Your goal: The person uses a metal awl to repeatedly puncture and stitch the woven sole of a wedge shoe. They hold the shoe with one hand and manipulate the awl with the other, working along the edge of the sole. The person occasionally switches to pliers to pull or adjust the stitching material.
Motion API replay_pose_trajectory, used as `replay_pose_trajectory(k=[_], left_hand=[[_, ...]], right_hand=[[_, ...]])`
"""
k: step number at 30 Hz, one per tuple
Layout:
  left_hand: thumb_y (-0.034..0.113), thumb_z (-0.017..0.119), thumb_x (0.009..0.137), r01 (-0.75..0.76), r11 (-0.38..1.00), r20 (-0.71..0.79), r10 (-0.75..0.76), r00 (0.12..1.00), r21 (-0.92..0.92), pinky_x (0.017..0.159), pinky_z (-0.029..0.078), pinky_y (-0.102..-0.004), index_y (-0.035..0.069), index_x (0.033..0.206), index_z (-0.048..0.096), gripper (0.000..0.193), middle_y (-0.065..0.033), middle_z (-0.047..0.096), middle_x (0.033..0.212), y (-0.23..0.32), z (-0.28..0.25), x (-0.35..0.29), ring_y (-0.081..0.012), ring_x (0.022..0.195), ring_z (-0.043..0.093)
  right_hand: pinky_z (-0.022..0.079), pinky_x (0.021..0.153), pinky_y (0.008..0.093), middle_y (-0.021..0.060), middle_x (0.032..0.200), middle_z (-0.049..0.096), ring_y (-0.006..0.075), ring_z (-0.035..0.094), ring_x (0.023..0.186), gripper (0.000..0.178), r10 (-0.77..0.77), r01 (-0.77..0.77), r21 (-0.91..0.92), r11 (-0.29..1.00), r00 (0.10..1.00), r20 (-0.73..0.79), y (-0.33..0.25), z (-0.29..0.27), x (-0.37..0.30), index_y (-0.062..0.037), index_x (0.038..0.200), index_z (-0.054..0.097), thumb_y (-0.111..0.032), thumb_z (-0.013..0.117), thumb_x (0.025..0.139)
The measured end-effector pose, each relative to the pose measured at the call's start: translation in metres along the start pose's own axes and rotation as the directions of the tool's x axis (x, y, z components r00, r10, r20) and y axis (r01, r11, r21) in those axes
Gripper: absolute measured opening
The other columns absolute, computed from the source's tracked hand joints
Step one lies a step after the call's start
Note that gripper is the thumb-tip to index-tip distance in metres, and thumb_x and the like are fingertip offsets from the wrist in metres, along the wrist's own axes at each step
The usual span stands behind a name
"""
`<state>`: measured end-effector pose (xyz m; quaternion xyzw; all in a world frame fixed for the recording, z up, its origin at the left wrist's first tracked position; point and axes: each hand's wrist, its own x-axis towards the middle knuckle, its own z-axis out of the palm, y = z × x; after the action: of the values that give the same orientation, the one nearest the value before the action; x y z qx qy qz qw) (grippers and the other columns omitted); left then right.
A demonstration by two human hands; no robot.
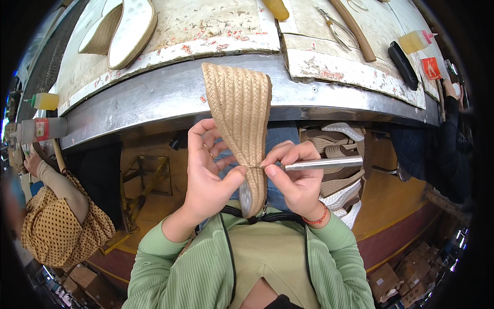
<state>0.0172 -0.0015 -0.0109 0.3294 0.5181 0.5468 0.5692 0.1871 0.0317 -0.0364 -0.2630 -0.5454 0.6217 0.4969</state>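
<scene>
A tan braided-rope wedge sole [237,105] stands lengthwise in front of my body, its thick heel end over the table edge and its narrow end near my waist. My left hand [210,177] grips it from the left, thumb on the braid and the other fingers partly behind it. My right hand [301,183] pinches a slim tool with a silver cylindrical handle [329,162]. The tool's thin dark tip lies across the braid, close to my left thumb. Whether the tip goes under a strand, I cannot tell.
White-lined wedge soles [133,33] lie at the table's far left. Pliers [335,28], a wooden-handled tool [355,31], a black brush-like object [403,64] and a glue bottle [416,41] lie right. More soles [339,175] are stacked below, right. Co-workers sit on both sides.
</scene>
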Motion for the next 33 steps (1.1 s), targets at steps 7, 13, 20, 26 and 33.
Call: replay_pose_trajectory(k=[7,13,20,26,33], left_hand=[[-0.002,0.066,0.072,0.022,0.996,0.047,-0.018,0.999,-0.084,0.094,0.046,-0.0388,0.009,0.136,0.022,0.079,-0.0139,0.042,0.129,0.003,-0.007,0.0,-0.0239,0.118,0.048],[-0.001,0.068,0.072,0.038,0.995,0.08,-0.03,0.996,-0.094,0.097,0.044,-0.0406,0.011,0.138,0.02,0.082,-0.014,0.041,0.129,-0.001,-0.007,-0.001,-0.0249,0.12,0.047],[-0.002,0.069,0.072,0.05,0.993,0.091,-0.04,0.995,-0.106,0.097,0.044,-0.0403,0.011,0.137,0.021,0.082,-0.0138,0.042,0.13,0.0,-0.009,-0.001,-0.0241,0.118,0.048],[-0.002,0.07,0.073,0.055,0.99,0.099,-0.043,0.994,-0.128,0.097,0.044,-0.0397,0.011,0.138,0.021,0.082,-0.0135,0.042,0.13,-0.001,-0.011,0.0,-0.0239,0.118,0.048],[-0.002,0.07,0.073,0.059,0.989,0.102,-0.045,0.994,-0.136,0.097,0.044,-0.0394,0.01,0.138,0.021,0.082,-0.0133,0.042,0.13,-0.001,-0.011,0.0,-0.0239,0.118,0.048]], right_hand=[[0.048,0.081,0.0283,0.0151,0.094,0.061,0.0142,0.059,0.088,0.028,0.159,-0.129,0.278,0.952,0.984,-0.087,-0.004,-0.001,0.002,-0.0034,0.099,0.044,0.012,0.061,0.083],[0.049,0.08,0.0278,0.0148,0.095,0.062,0.014,0.06,0.089,0.027,0.154,-0.136,0.21,0.968,0.985,-0.074,-0.004,0.002,0.0,-0.0033,0.099,0.044,0.01,0.062,0.084],[0.048,0.08,0.0308,0.0152,0.09,0.061,0.0185,0.059,0.086,0.028,0.206,-0.192,0.141,0.971,0.975,-0.085,-0.008,0.004,0.0,-0.0056,0.097,0.041,0.011,0.06,0.084],[0.049,0.078,0.0268,0.0144,0.094,0.063,0.0136,0.061,0.087,0.026,0.16,-0.136,0.188,0.973,0.98,-0.12,-0.008,0.008,0.0,-0.003,0.098,0.043,0.01,0.062,0.084],[0.048,0.078,0.0287,0.015,0.091,0.06,0.0166,0.059,0.085,0.029,0.185,-0.179,0.072,0.981,0.979,-0.087,-0.015,0.008,0.001,-0.0053,0.097,0.04,0.011,0.06,0.083]])
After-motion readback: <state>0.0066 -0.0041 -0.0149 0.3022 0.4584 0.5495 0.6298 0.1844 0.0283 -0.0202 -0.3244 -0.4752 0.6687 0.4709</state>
